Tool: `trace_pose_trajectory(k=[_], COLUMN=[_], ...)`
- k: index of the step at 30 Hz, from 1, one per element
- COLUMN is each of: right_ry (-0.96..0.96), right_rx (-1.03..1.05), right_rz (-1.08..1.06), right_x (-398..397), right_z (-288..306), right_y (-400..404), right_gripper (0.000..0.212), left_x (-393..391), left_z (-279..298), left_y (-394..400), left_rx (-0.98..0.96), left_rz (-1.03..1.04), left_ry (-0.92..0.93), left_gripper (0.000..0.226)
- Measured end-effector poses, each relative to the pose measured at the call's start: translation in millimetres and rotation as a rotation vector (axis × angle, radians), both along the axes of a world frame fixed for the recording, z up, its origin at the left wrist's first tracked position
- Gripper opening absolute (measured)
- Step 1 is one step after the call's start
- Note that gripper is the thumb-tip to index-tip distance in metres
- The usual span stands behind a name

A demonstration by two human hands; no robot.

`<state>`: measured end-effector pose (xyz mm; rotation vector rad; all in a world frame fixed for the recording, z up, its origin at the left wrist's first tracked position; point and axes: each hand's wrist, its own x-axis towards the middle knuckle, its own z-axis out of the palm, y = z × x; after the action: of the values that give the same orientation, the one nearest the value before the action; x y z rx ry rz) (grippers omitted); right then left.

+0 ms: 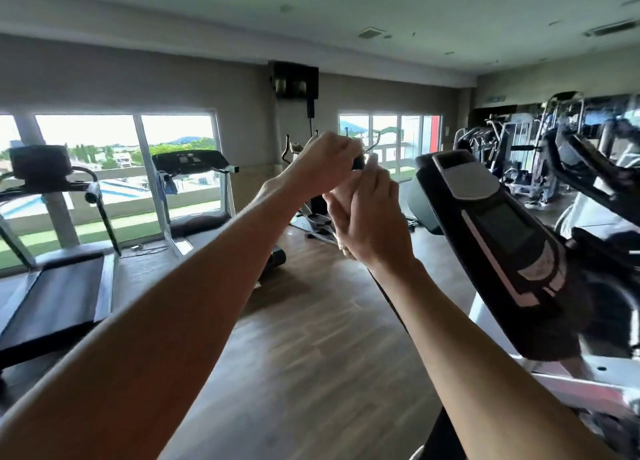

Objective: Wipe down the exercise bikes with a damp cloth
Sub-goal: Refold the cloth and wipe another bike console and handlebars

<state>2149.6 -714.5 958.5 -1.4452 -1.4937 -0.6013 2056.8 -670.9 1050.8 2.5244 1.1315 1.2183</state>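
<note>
Bike console [498,251]: black plastic, semi-gloss, smooth, with silver-grey trim. Bike frame [588,387]: polished metal, reflective. Handlebar grip [358,162]: black, matt, material unclear. Floor [311,338]: wood-look planks, dark brown, satin sheen. Treadmill deck [59,296]: black, matt; side rails grey metal.

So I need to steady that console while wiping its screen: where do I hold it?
Probably the rounded upper end of the console, above the grey panel, from its left: that edge stands free over the floor, while frames crowd the right. Fingers wrap the thin edge, clear of the screen. The left hand and right hand grip the handlebar.
</note>
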Motion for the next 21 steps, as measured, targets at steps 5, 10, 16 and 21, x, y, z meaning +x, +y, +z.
trace_pose_trajectory(k=[5,10,16,21], right_ry=[0.031,0.000,-0.034,0.059], right_rx=[-0.001,-0.103,-0.032,-0.056], right_rz=[0.113,0.168,0.100,0.218], right_x=[5.6,20.1,11.6,15.9], right_z=[8.3,-31.9,2.4,5.2], right_y=[8.1,-18.2,4.2,1.5], right_gripper=[0.081,0.076,0.082,0.068], left_x=[-12.8,-20.7,-21.1,-20.6], left_z=[7.5,1.0,-2.6,-3.3], left_y=[11.3,22.7,29.7,27.7], left_rx=[-0.098,-0.168,-0.244,-0.255], left_rz=[-0.091,-0.190,-0.272,-0.300], left_ry=[-0.015,0.001,-0.054,-0.085], left_gripper=[0.049,0.091,0.051,0.053])
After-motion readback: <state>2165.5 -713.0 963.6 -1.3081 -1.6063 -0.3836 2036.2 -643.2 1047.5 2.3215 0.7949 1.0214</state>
